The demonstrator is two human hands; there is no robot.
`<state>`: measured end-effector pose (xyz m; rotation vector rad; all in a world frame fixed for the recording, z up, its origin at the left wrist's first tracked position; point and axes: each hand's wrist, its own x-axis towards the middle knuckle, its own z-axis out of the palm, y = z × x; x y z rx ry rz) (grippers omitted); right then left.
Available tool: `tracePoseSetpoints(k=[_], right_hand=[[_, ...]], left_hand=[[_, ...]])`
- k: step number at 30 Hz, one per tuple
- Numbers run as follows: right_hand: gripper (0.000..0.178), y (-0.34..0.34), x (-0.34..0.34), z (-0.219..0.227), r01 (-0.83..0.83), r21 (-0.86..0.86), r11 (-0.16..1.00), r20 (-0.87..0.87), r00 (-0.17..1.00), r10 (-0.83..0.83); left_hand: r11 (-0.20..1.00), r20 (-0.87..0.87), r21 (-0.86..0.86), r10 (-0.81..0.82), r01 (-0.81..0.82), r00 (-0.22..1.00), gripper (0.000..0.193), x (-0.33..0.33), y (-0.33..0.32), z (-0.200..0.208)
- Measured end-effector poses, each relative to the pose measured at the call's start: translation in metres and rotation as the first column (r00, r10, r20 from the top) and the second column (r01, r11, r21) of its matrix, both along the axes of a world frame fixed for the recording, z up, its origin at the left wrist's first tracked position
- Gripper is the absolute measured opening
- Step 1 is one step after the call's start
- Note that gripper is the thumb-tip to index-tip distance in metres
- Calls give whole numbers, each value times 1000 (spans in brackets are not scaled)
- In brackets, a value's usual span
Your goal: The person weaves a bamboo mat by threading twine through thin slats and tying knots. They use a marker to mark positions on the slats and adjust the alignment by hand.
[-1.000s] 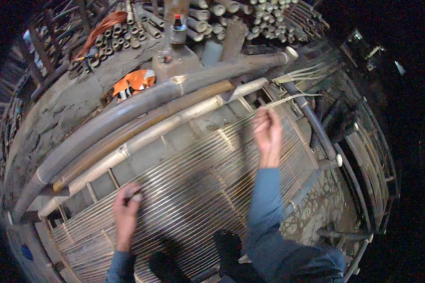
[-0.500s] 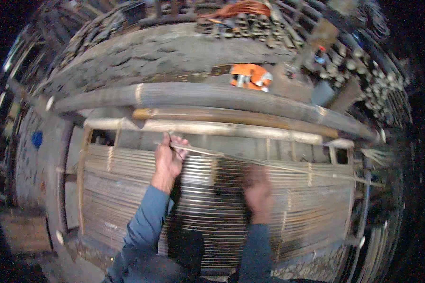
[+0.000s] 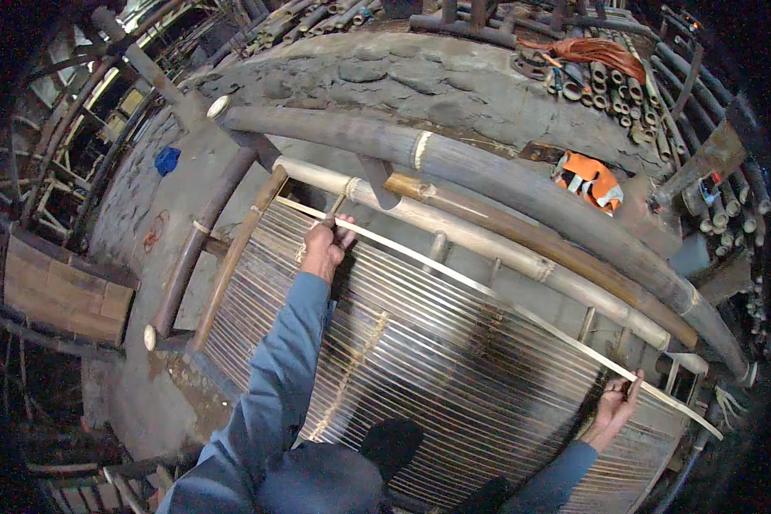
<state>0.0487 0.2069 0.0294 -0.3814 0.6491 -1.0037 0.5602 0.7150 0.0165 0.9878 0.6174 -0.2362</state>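
Observation:
A long pale bamboo strip [image 3: 488, 293] lies slantwise across the far edge of a wide mat of thin bamboo slats [image 3: 420, 360] stretched on a frame. My left hand [image 3: 325, 247] grips the strip near its left end. My right hand [image 3: 617, 407] pinches the same strip near its right end, at the mat's right side. Both arms wear blue sleeves.
Thick bamboo poles [image 3: 505, 184] run along the far side of the frame. Beyond them a stone wall [image 3: 420, 86] carries an orange tool [image 3: 589, 180] and a stack of cut bamboo tubes [image 3: 608, 81]. A wooden crate [image 3: 60, 291] stands at left. My dark shoe [image 3: 390, 441] is below the mat.
The view has swung to the left. My hands have spread apart along the strip: the left now holds it near the left end, the right has gone far right.

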Motion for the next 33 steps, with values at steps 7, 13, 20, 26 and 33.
tracePoseSetpoints(k=[7, 13, 20, 26, 33], right_hand=[[24, 27, 16, -1, -67, -163, 984, -494, 869, -22], [28, 65, 61, 43, -52, -202, 978, -560, 825, -72], [29, 63, 70, 42, -25, -213, 977, -598, 794, -110], [25, 71, 83, 34, -20, -157, 987, -541, 838, -69], [22, 73, 89, 3, -103, -21, 994, -460, 884, 82]], left_hand=[[995, 11, 90, 37, -38, 999, 12, 8, 17, -23], [956, -64, 285, 85, -63, 994, 9, 10, 21, -18], [909, 27, 386, 159, -157, 987, 8, 5, 4, 5], [914, 152, 294, 243, -279, 958, 20, 13, 36, -5], [126, 364, 931, -317, -342, 876, 33, 1, 15, 21]])
